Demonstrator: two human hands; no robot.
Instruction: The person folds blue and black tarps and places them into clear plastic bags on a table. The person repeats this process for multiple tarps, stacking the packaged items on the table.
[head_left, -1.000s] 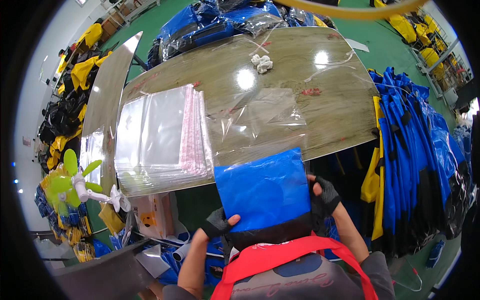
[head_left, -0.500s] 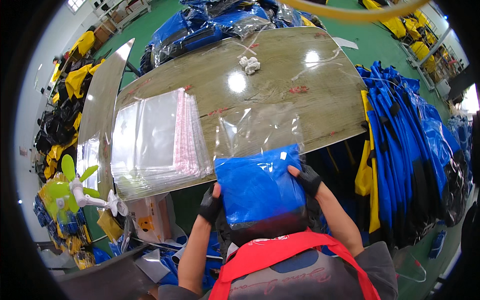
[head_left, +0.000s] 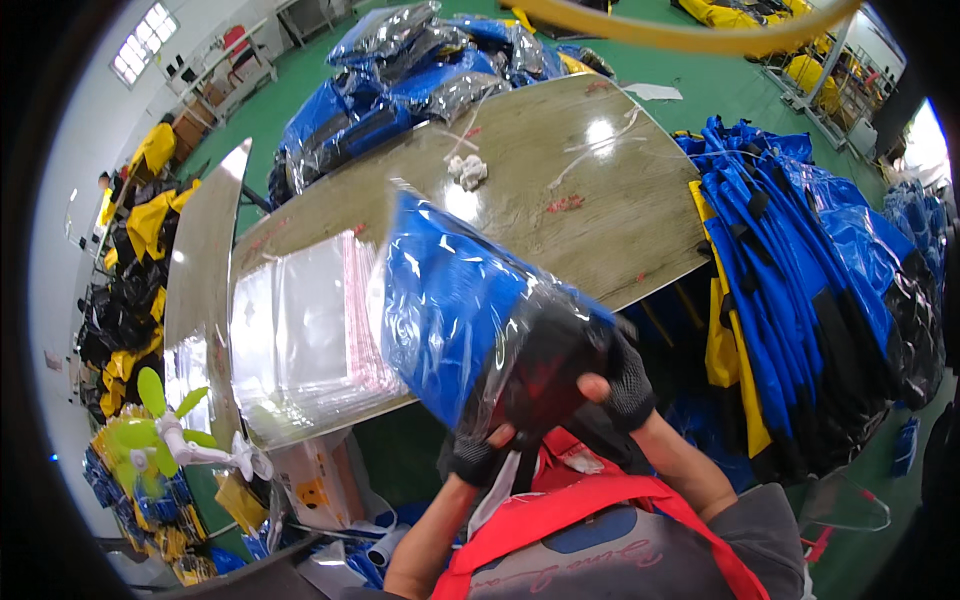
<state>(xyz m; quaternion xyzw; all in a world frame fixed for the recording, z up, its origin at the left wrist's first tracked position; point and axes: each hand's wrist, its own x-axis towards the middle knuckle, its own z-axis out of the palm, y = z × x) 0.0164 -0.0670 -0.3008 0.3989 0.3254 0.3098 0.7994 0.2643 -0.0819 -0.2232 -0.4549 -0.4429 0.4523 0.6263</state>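
Here, your bagged blue garment hangs over the desk edge; both hands, left and right, grip it closed at its lower end.

So the long wood-grain table has decent open room across its middle and right end, only a small white crumpled wad and a few red scraps dotted there. The left end is taken up by a flat stack of clear plastic bags. Straight ahead is blocked by the big blue garment in a clear bag, held up close. Piled blue jackets crowd the right side, bagged blue bundles the far edge.
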